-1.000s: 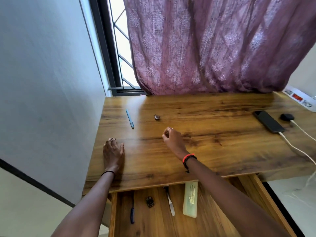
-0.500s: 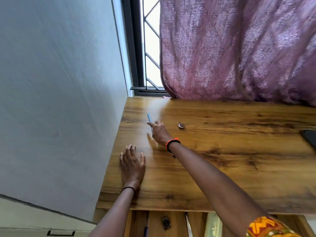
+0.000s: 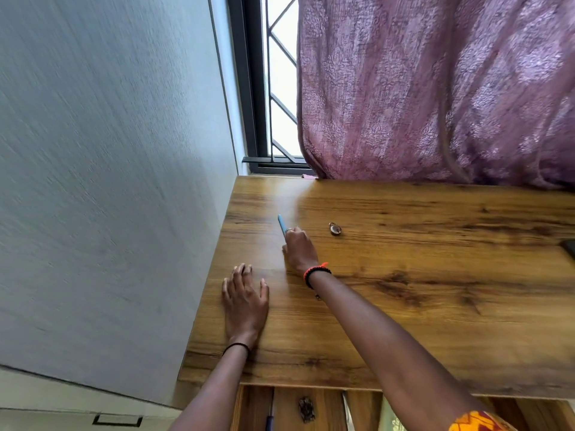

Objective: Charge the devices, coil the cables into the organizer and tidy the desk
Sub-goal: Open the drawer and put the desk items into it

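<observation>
**Desk with pen under the right hand's fingertips**

Desk (image 3: 404, 306) of dark-grained wood fills the lower right of the head view, its left edge running along a pale grey wall (image 3: 109, 181) and its far edge meeting a window (image 3: 273, 88) with a dark frame and a purple patterned curtain (image 3: 435, 88) that hangs down to the tabletop.

A blue pen (image 3: 281, 223) lies on the far left part of the desk, slanted, its far end free and its near end hidden under the right hand (image 3: 299, 248). That hand reaches forward with the fingers curled down over the pen; the fingertips touch it, but whether they have closed round it cannot be told from this angle. A ring shows on one finger, and an orange and black bracelet (image 3: 315, 272) sits on the wrist. A patterned orange sleeve (image 3: 476, 421) shows at the bottom edge.

The left hand (image 3: 245, 301) lies flat on the desk near its left edge, palm down, fingers spread and holding nothing, with a thin black band on the wrist.

A small round metal object (image 3: 335, 228) rests on the wood just right of the right hand, apart from it. A dark corner of a device (image 3: 570, 246) shows at the right edge of the frame.

Below the near edge of the desk an open drawer (image 3: 323, 409) shows a few small items, too cut off to name.
</observation>
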